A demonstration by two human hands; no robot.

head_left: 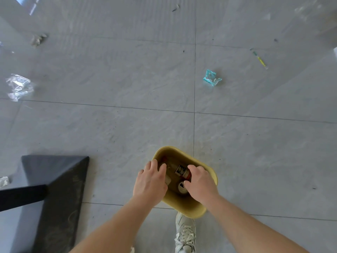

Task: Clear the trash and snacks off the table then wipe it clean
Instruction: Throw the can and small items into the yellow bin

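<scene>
Grey tiled floor [109, 128] throughout, littered. Items, left to right:

- Crumpled clear plastic wrapper [19, 86], far left, on the floor.
- Small crumpled scrap [38, 39], far left, beyond the wrapper.
- Dark table corner [54, 179], near left, with a black leg [21, 196] under it.
- Left hand [151, 181], over the left rim of the bin, fingers curled loosely downward; whether they hold anything cannot be told.
- Yellow waste bin [184, 209], near centre, on the floor. Inside: a red-labelled can [183, 171] lying on its side and a second can [181, 187] seen end-on.
- Right hand [199, 185], over the bin's right side, fingers bent inward, fingertips touching the cans.
- White sneaker [185, 232], just near of the bin.
- Teal snack wrapper [211, 78], right of centre, well apart from the bin.
- Yellow-green stick [260, 60], far right; too small to identify.
</scene>
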